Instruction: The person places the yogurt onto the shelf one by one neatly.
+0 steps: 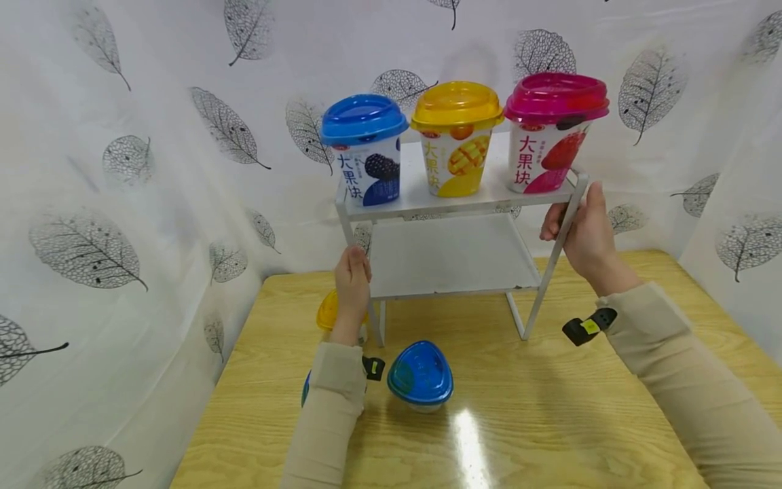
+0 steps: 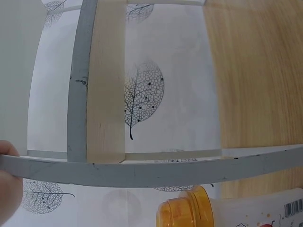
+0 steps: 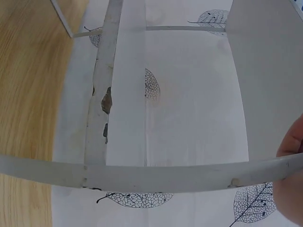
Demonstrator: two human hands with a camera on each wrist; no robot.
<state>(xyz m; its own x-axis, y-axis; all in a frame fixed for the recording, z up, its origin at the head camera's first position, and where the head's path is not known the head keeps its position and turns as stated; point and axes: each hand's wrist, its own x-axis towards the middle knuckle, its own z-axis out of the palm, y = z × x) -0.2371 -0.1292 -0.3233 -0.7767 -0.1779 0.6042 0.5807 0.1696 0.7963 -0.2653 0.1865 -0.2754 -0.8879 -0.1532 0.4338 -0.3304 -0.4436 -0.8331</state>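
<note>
A white two-tier metal rack (image 1: pixel 452 255) stands between both hands, its frame chipped in places. My left hand (image 1: pixel 352 282) grips its front left upright, with the thumb along the post. Near the top of the front right upright, my right hand (image 1: pixel 586 231) holds the post from the outer side. On the upper shelf are three yogurt cups in a row: one with a blue lid (image 1: pixel 364 119), one with a yellow lid (image 1: pixel 457 105) and one with a magenta lid (image 1: pixel 557 98). The lower shelf, seen from the front, is bare.
A blue-lidded cup (image 1: pixel 421 373) sits on the wooden table (image 1: pixel 507 421) in front of the rack. Behind my left arm, a yellow lid (image 1: pixel 327 310) and a blue rim (image 1: pixel 305 388) are partly hidden. Leaf-patterned sheeting (image 1: pixel 153 204) encloses the back and sides.
</note>
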